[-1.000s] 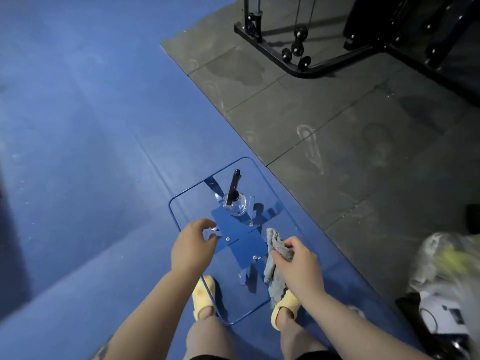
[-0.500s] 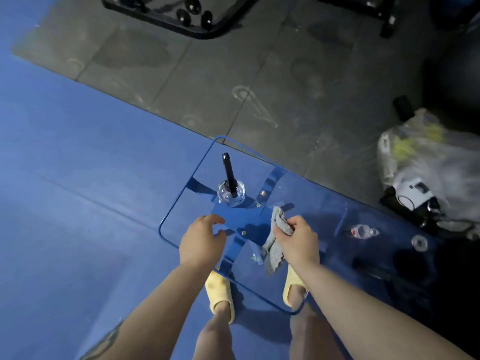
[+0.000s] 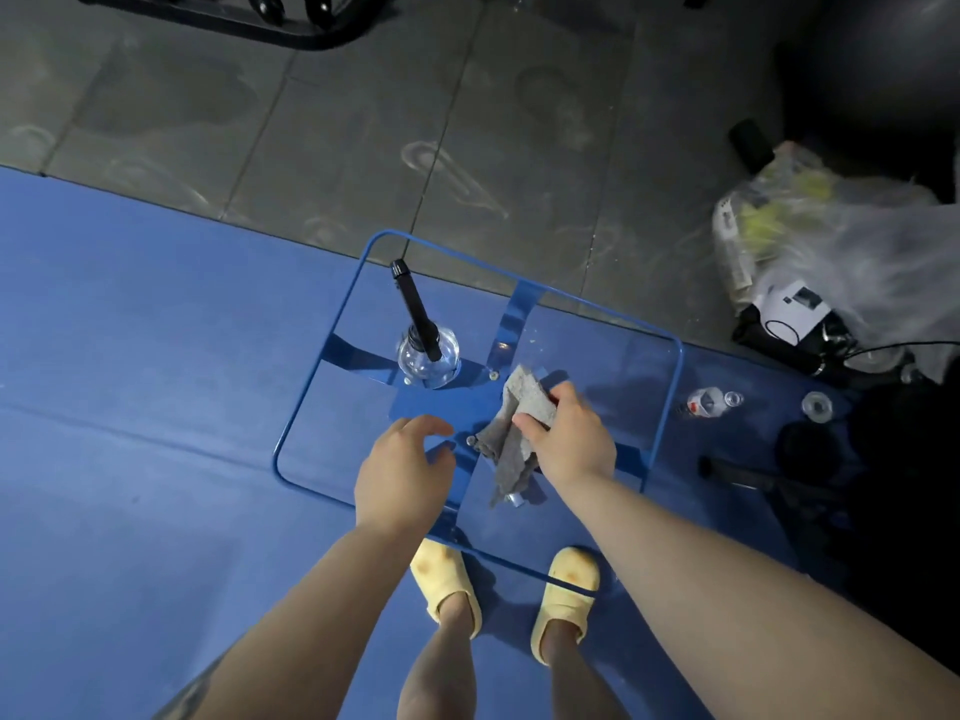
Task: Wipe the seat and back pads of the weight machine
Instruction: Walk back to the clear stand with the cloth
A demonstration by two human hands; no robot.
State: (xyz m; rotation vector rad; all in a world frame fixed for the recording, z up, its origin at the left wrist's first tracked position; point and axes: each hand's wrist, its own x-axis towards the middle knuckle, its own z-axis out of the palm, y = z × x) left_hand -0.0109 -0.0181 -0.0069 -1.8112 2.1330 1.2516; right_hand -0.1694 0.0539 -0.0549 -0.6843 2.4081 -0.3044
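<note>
The right hand is pinching the grey cloth over the clear table, apparently readying it for wiping, the left hand is hovering empty, fingers loosely curled, while only the machine's base is showing far left, pads unseen.

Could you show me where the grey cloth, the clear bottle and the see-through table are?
grey cloth (image 3: 511,444): head view, on the fabric just left of the right hand.
clear bottle (image 3: 429,362): head view, on its round glass body.
see-through table (image 3: 332,356): head view, on its blue left rim.
</note>
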